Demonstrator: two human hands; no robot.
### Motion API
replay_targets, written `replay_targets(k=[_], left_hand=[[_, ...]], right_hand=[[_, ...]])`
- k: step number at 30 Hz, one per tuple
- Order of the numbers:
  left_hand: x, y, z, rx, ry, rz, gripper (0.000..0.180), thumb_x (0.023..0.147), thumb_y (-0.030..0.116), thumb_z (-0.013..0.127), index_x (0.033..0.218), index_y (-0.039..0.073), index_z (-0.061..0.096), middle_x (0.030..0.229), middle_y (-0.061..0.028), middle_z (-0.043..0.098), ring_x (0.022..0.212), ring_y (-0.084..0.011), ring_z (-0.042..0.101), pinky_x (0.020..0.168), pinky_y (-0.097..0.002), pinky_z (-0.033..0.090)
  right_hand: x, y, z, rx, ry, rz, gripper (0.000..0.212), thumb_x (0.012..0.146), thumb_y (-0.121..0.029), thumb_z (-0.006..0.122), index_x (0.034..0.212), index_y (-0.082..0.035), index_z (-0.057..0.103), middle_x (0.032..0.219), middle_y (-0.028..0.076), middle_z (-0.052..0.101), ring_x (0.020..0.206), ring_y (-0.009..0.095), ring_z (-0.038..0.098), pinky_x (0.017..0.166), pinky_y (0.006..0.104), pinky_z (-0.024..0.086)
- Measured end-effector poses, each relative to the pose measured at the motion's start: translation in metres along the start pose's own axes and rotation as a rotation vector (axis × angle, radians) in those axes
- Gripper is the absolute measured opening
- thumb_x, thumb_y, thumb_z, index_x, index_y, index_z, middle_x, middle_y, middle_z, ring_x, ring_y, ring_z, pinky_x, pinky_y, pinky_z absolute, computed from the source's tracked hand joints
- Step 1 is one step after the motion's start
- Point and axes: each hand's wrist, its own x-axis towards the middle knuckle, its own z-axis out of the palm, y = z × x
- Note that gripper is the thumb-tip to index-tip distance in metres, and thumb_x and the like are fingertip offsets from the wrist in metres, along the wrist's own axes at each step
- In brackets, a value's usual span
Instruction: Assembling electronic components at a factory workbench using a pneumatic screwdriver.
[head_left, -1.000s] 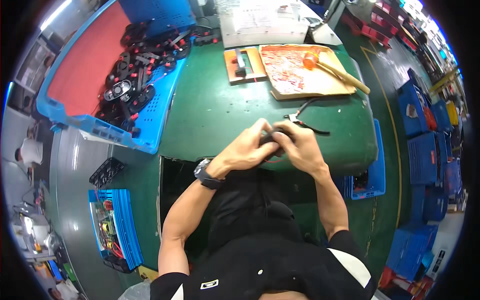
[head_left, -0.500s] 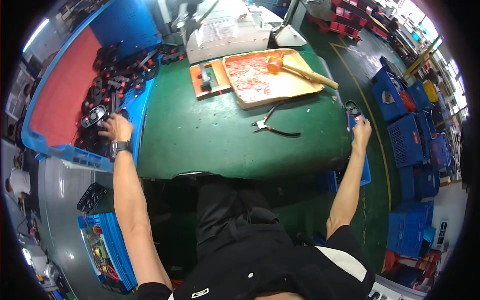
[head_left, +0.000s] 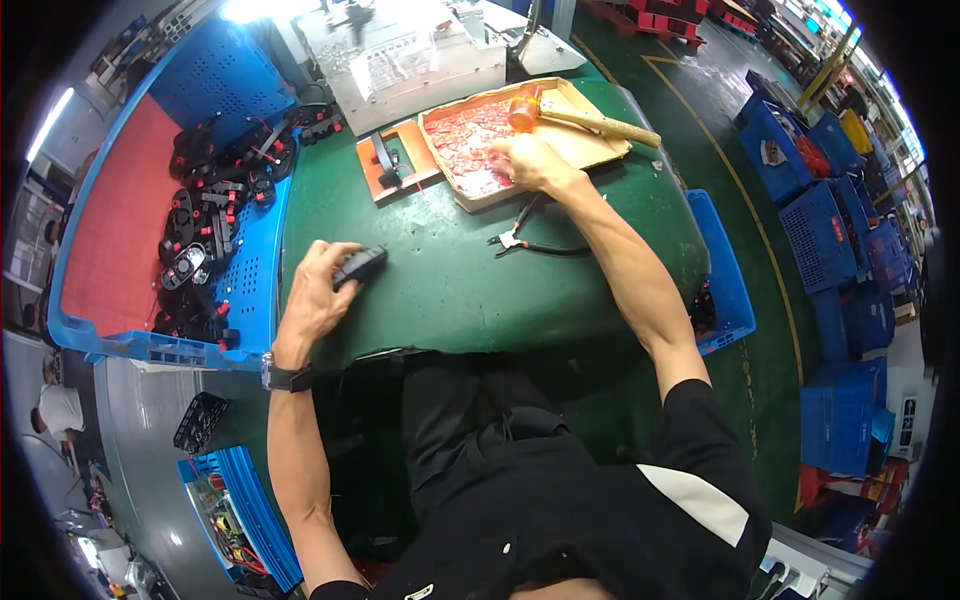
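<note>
My left hand (head_left: 318, 292) grips a black plastic part (head_left: 360, 265) between thumb and fingers, at the left side of the green table. My right hand (head_left: 537, 164) reaches into the shallow cardboard tray (head_left: 590, 158), over the small red pieces (head_left: 462, 142). Its fingers are drawn together, slightly blurred, and whatever they pinch is hidden. An orange-headed mallet (head_left: 523, 108) with a wooden handle lies across the tray. Just below my right forearm rest the cutting pliers (head_left: 510, 240), partly covered by it.
At left, a large blue bin (head_left: 180, 345) holds many black parts (head_left: 205, 225) with red bits. An orange fixture (head_left: 380, 172) sits left of the tray, before a white machine (head_left: 400, 70). Another blue bin (head_left: 728, 285) stands beyond the table's right edge.
My left hand has come out of the bin onto the table with a black part. My right hand has swung from beyond the right edge, without the part it held there, to the tray.
</note>
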Motion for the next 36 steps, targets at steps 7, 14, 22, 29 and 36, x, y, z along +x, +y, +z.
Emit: replay_targets(k=[7,14,22,29,36], left_hand=[[0.013,0.016,0.014,-0.236,0.136,0.048,0.048,0.074,-0.001,0.074,0.121,0.005,0.065,0.097,-0.0099,0.067,0.085,-0.021,0.066,0.079,-0.033,0.053],[0.042,0.029,0.067,-0.527,0.215,0.096,0.027,0.081,0.001,0.075,0.107,0.004,0.073,0.108,-0.0073,0.067,0.095,-0.0155,0.063,0.082,-0.0273,0.051],[0.02,0.026,0.01,-0.647,0.064,-0.031,0.048,0.081,0.0,0.075,0.127,0.005,0.062,0.117,-0.0089,0.066,0.092,-0.0123,0.064,0.083,-0.0287,0.053],[0.048,0.046,0.03,-0.418,-0.082,0.117,0.057,0.075,0.006,0.079,0.128,0.003,0.058,0.11,-0.0192,0.068,0.099,-0.0277,0.068,0.083,-0.0366,0.053],[0.04,0.033,0.1,-0.894,0.058,-0.078,0.037,0.084,0.006,0.074,0.118,-0.001,0.062,0.099,-0.0061,0.068,0.089,-0.0123,0.062,0.081,-0.0296,0.052]], right_hand=[[-0.003,0.001,-0.001,-0.015,-0.016,-0.128,0.013,0.092,-0.016,0.066,0.1,-0.006,0.065,0.077,0.019,0.067,0.073,0.037,0.067,0.067,0.045,0.053],[-0.016,0.004,-0.002,0.161,0.066,-0.023,0.014,0.095,-0.014,0.062,0.103,-0.003,0.063,0.074,0.014,0.066,0.072,0.024,0.067,0.067,0.037,0.051],[-0.095,-0.081,-0.016,0.798,-0.078,0.058,0.016,0.1,-0.01,0.061,0.107,0.001,0.068,0.086,0.001,0.066,0.078,0.006,0.055,0.07,0.0241,0.047],[-0.103,-0.137,0.04,0.904,-0.12,0.02,0.01,0.104,-0.011,0.053,0.102,-0.002,0.054,0.078,-0.001,0.051,0.069,0.006,0.048,0.064,0.0238,0.045],[-0.106,-0.125,0.045,1.206,-0.205,0.239,0.01,0.106,-0.011,0.05,0.103,-0.002,0.053,0.084,-0.001,0.051,0.07,0.006,0.048,0.066,0.0239,0.048]])
